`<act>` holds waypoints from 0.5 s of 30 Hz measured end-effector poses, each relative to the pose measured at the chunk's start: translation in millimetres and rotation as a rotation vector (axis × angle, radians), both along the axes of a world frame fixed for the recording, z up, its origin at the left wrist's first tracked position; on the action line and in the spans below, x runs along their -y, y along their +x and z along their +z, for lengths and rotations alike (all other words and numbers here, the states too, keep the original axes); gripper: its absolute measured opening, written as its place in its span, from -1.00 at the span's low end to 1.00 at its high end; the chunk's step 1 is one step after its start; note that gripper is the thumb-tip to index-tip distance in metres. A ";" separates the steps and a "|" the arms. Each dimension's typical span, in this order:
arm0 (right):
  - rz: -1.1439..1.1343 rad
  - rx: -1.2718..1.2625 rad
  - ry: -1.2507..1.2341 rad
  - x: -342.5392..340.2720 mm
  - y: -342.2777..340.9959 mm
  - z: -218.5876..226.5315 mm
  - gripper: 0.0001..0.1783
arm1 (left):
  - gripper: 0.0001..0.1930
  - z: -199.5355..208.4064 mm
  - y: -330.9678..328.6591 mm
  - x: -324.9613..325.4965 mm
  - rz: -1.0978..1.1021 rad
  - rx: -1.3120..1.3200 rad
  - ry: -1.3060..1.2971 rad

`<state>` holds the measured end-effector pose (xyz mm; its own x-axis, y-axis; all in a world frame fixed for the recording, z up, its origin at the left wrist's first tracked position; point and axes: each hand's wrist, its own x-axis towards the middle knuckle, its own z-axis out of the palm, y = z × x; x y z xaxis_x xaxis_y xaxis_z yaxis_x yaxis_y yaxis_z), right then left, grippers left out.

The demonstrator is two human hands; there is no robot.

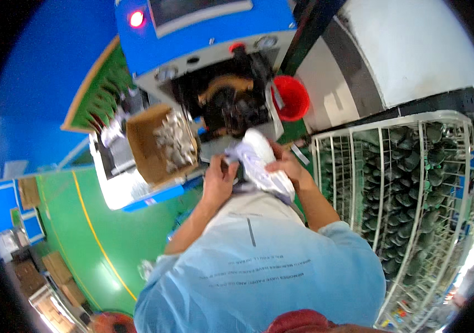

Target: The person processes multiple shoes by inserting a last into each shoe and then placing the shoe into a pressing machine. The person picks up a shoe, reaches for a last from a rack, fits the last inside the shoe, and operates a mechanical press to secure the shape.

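A white and pale lavender shoe upper (259,166) is held in front of my body, its rounded white end pointing toward the machine. My right hand (288,165) grips its right side, with thumb and fingers closed on the material. My left hand (220,176) is curled at its left edge, fingers bent and closed on the lavender part; the fingertips are partly hidden. Just beyond the upper is the dark working opening of a blue machine (209,53), with a curved tan part (226,86) inside it.
An open cardboard box (141,145) of small white pieces stands on a white table at left. A red bucket (291,100) sits right of the machine. At right, a white wire rack (378,183) holds many dark, shoe-shaped items. Green floor (70,222) with yellow lines lies at left.
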<state>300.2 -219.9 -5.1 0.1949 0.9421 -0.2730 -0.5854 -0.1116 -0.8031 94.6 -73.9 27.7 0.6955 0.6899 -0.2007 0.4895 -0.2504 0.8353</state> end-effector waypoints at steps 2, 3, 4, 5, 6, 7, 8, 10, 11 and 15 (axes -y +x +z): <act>-0.116 -0.070 -0.112 -2.8 -2.2 -1.1 0.03 | -0.64 -6.7 -6.6 -1.5 0.006 0.155 0.007; -0.167 -0.110 -0.152 -1.5 -3.8 4.4 0.00 | -0.62 -11.2 -7.6 -1.5 -0.032 0.185 -0.106; -0.227 -0.145 -0.179 -5.7 -4.8 11.6 -0.03 | -0.61 -2.4 -7.1 -5.8 -0.074 0.068 -0.281; -0.318 -0.123 -0.183 -11.3 -7.2 8.4 -0.09 | -0.61 -12.9 -11.1 1.1 -0.100 0.220 -0.345; -0.376 -0.051 -0.243 -18.4 -7.7 8.6 -0.09 | -0.61 -23.2 -16.3 6.5 -0.123 0.375 -0.405; -0.406 0.013 -0.275 -29.3 -4.6 12.6 -0.08 | -0.63 -8.8 -18.0 0.2 -0.183 0.282 -0.440; -0.430 0.078 -0.306 -41.7 -2.5 16.0 -0.06 | -0.63 -14.6 -18.3 -1.0 -0.172 0.286 -0.459; -0.417 0.267 -0.238 -67.2 -1.7 18.7 0.02 | -0.63 -26.3 -10.0 -5.8 -0.061 0.429 -0.636; -0.385 0.469 -0.335 -77.2 0.3 25.5 0.08 | -0.64 -19.8 -7.4 -14.4 -0.057 0.415 -0.672; -0.325 1.002 -0.375 -129.0 6.1 32.1 0.24 | -0.63 -61.5 19.2 -39.3 0.023 0.584 -0.664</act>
